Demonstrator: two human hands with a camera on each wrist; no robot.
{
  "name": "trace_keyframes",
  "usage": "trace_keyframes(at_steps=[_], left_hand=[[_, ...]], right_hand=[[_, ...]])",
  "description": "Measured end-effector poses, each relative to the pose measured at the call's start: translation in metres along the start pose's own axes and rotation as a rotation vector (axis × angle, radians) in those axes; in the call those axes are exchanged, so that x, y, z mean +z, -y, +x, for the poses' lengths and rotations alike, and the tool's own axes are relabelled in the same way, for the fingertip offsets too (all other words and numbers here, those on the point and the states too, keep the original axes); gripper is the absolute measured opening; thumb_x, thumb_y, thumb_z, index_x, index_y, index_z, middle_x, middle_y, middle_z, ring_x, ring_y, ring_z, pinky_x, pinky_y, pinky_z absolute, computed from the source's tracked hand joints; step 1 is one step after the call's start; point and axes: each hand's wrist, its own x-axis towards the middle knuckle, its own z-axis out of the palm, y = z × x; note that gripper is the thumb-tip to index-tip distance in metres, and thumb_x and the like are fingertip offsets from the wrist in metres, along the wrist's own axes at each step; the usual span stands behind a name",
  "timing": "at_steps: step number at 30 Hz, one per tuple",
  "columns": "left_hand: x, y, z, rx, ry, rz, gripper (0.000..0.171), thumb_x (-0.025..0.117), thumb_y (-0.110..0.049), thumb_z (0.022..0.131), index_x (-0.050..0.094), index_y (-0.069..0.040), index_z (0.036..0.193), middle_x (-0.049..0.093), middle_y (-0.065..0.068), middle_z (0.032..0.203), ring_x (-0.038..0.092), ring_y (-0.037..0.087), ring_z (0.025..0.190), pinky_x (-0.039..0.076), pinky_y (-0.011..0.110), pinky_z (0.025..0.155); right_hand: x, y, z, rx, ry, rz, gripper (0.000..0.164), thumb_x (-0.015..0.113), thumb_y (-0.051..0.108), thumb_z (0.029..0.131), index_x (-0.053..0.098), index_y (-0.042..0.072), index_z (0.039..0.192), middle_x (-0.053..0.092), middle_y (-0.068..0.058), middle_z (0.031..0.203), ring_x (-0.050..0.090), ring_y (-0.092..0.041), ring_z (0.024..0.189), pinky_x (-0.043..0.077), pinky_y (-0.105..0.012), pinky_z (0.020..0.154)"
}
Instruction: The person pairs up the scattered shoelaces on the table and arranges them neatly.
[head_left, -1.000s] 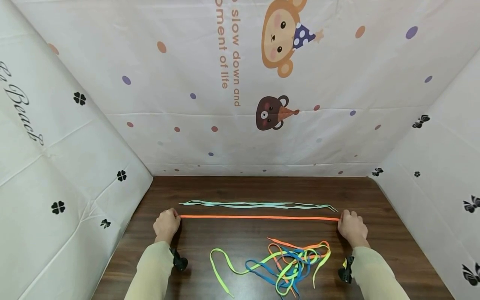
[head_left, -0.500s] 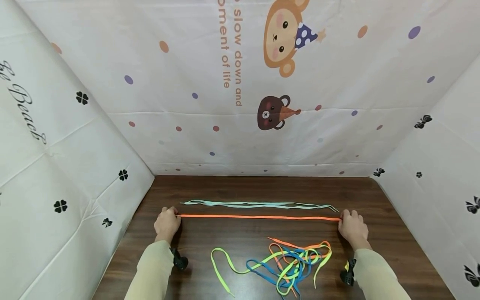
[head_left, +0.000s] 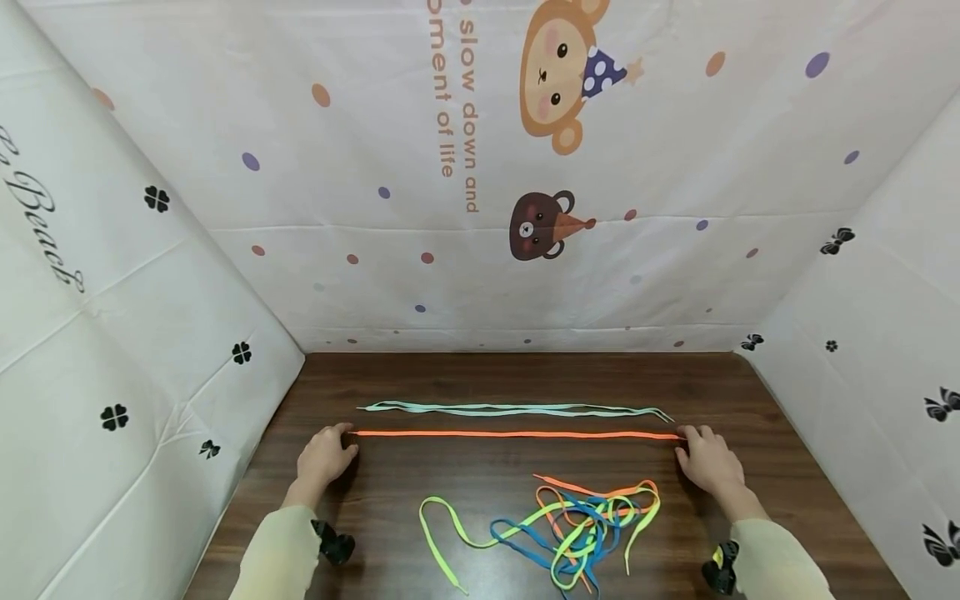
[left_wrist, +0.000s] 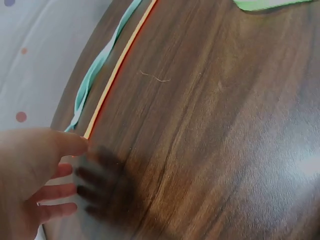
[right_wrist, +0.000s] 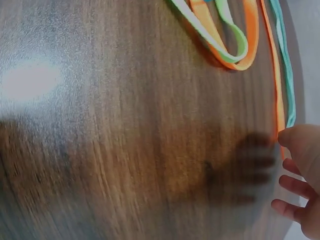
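Note:
An orange shoelace lies straight across the brown table, just in front of a bundle of mint-green shoelaces. At its left end is my left hand, thumb and index finger spread apart, the index fingertip at the lace's end. In the left wrist view, the thumb covers that end and the other fingers are loosely extended. My right hand is at the other end in the same way, fingers parted; its thumb overlaps the orange lace in the right wrist view. Whether the fingertips press the lace is hard to tell.
A tangle of yellow-green, blue and orange shoelaces lies nearer me, with one yellow-green lace trailing left. White printed cloth walls off the table's back and both sides.
Both hands have loosened from the orange lace's ends, their fingers spreading, and shifted slightly outward. The lace stays straight in place; the tangle has not moved.

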Motion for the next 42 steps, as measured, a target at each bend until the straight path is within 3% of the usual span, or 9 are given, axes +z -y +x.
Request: trace_keyframes(at_steps=[11,18,27,33,39,42], left_hand=[[-0.007,-0.009,-0.018,0.126,-0.072,0.018,0.045,0.066,-0.02,0.083,0.055,-0.004,0.123,0.053,0.025,0.123,0.055,0.043,0.102,0.047,0.054,0.074],[-0.003,-0.024,-0.029,0.245,-0.187,0.069,0.044,0.071,-0.019,0.079,0.059,-0.003,0.118,0.057,0.021,0.117,0.058,0.039,0.099,0.05,0.049,0.069],[0.003,-0.05,-0.042,0.409,-0.352,0.131,0.041,0.077,-0.018,0.072,0.063,-0.007,0.11,0.06,0.015,0.106,0.061,0.034,0.087,0.051,0.045,0.067],[0.009,-0.067,-0.051,0.477,-0.362,0.133,0.039,0.077,-0.018,0.073,0.064,-0.007,0.107,0.061,0.012,0.105,0.061,0.033,0.091,0.05,0.045,0.072],[0.025,-0.082,-0.063,0.519,-0.375,0.116,0.037,0.077,-0.018,0.072,0.065,-0.009,0.106,0.06,0.008,0.106,0.059,0.027,0.091,0.05,0.042,0.071],[0.035,-0.088,-0.067,0.572,-0.408,0.094,0.037,0.078,-0.017,0.07,0.066,-0.009,0.104,0.06,0.007,0.105,0.059,0.026,0.089,0.05,0.04,0.068]], right_hand=[[-0.01,0.022,-0.004,-0.166,-0.152,-0.002,0.035,0.065,0.012,0.082,0.058,-0.003,0.114,0.055,-0.029,0.105,0.056,-0.045,0.086,0.047,-0.05,0.057],[-0.008,0.049,-0.006,-0.29,-0.228,0.002,0.033,0.07,0.011,0.078,0.063,0.001,0.109,0.061,-0.019,0.098,0.059,-0.036,0.081,0.048,-0.045,0.057],[0.004,0.081,-0.014,-0.407,-0.228,-0.005,0.033,0.073,0.013,0.076,0.064,0.005,0.107,0.062,-0.012,0.097,0.061,-0.029,0.083,0.05,-0.041,0.063],[0.014,0.101,-0.02,-0.457,-0.218,-0.007,0.033,0.074,0.015,0.075,0.065,0.008,0.106,0.063,-0.008,0.097,0.061,-0.026,0.084,0.05,-0.041,0.063],[0.027,0.121,-0.023,-0.492,-0.18,0.019,0.029,0.075,0.021,0.076,0.067,0.011,0.102,0.063,-0.003,0.095,0.06,-0.021,0.083,0.049,-0.037,0.063],[0.032,0.129,-0.024,-0.526,-0.168,0.023,0.026,0.074,0.022,0.076,0.067,0.012,0.099,0.062,-0.001,0.093,0.059,-0.019,0.081,0.049,-0.035,0.062]])
